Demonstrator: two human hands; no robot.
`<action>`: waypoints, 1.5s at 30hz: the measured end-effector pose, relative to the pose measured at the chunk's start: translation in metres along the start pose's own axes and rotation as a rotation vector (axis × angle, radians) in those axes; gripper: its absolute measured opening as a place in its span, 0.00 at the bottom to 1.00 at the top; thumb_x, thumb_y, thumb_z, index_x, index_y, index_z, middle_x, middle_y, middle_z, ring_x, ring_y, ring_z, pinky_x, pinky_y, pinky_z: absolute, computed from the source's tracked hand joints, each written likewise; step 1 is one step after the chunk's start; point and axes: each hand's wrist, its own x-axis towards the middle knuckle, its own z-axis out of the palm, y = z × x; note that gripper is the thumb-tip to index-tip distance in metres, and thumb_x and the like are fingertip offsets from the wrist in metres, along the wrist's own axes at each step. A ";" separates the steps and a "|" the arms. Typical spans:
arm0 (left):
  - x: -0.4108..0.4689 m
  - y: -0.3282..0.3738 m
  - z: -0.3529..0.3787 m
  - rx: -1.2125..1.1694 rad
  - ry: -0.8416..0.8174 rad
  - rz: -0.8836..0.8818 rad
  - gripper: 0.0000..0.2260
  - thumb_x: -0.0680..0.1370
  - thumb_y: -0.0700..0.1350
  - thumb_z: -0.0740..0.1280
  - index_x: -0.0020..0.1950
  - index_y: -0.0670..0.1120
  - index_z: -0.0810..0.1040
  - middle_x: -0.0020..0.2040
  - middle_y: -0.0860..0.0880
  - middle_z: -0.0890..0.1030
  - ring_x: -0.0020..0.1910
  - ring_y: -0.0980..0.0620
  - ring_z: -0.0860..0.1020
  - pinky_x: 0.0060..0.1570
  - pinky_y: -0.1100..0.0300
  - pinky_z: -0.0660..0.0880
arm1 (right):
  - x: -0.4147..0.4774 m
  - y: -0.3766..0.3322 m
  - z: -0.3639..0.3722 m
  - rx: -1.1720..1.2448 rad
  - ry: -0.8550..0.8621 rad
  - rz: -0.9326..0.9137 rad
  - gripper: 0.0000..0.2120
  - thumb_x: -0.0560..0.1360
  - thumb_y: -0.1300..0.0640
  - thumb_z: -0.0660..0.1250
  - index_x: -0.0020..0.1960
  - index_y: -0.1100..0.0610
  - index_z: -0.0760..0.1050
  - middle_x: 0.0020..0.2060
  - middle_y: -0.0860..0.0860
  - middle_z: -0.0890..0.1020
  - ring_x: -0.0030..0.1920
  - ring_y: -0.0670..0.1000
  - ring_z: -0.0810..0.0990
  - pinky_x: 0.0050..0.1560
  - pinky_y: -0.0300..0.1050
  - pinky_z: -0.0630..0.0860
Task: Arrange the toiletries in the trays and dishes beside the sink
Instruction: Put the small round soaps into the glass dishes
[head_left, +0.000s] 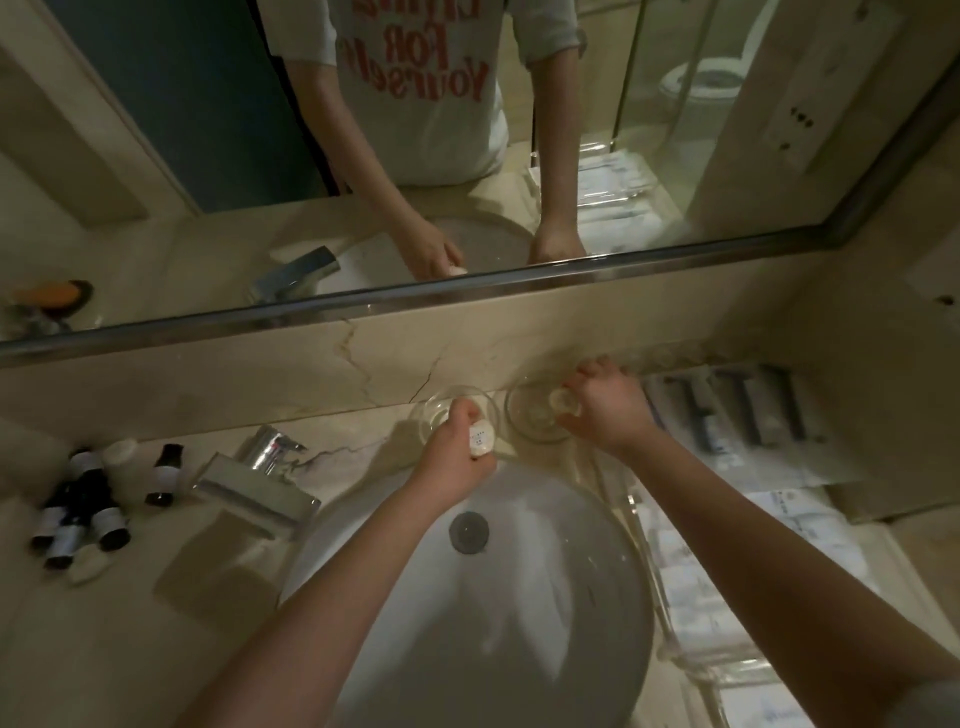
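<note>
Fingers of the left hand curled round a wrapped soap over the left glass dish; the right hand pinched a pale round item (too blurred to name) inside the right glass dish. A careless release could send either rolling into the sink.

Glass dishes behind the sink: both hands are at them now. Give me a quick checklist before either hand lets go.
1. The left hand grips the round white packet: ok.
2. The packet is over the left glass dish: ok, at its near rim; whether it touches the glass, cannot tell.
3. The right hand pinches a small pale item inside the right glass dish: ok.
4. What that item is: cannot tell, blurred.
5. The two dishes stand apart on the counter: ok.
6. The dark bottles are sorted: not ok, they sit loose left of the tap.
</note>
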 end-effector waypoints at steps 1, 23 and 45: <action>0.005 0.000 0.001 0.012 0.019 -0.007 0.18 0.70 0.38 0.70 0.57 0.45 0.67 0.47 0.47 0.73 0.44 0.47 0.74 0.40 0.59 0.69 | 0.007 0.000 0.003 -0.044 -0.016 -0.023 0.22 0.69 0.45 0.68 0.58 0.57 0.76 0.58 0.55 0.77 0.62 0.58 0.71 0.55 0.49 0.69; 0.092 0.020 0.048 0.523 -0.029 0.164 0.22 0.68 0.53 0.72 0.59 0.49 0.76 0.59 0.46 0.70 0.62 0.45 0.64 0.59 0.54 0.62 | 0.034 0.017 0.018 -0.162 -0.166 -0.117 0.27 0.72 0.46 0.66 0.68 0.56 0.71 0.73 0.54 0.62 0.73 0.58 0.56 0.68 0.53 0.56; 0.006 0.009 -0.028 0.438 0.154 0.200 0.21 0.73 0.50 0.66 0.65 0.46 0.74 0.61 0.45 0.74 0.64 0.44 0.68 0.63 0.53 0.66 | -0.025 -0.040 -0.016 0.013 0.120 -0.082 0.20 0.69 0.48 0.70 0.59 0.54 0.77 0.59 0.55 0.78 0.59 0.61 0.74 0.55 0.56 0.68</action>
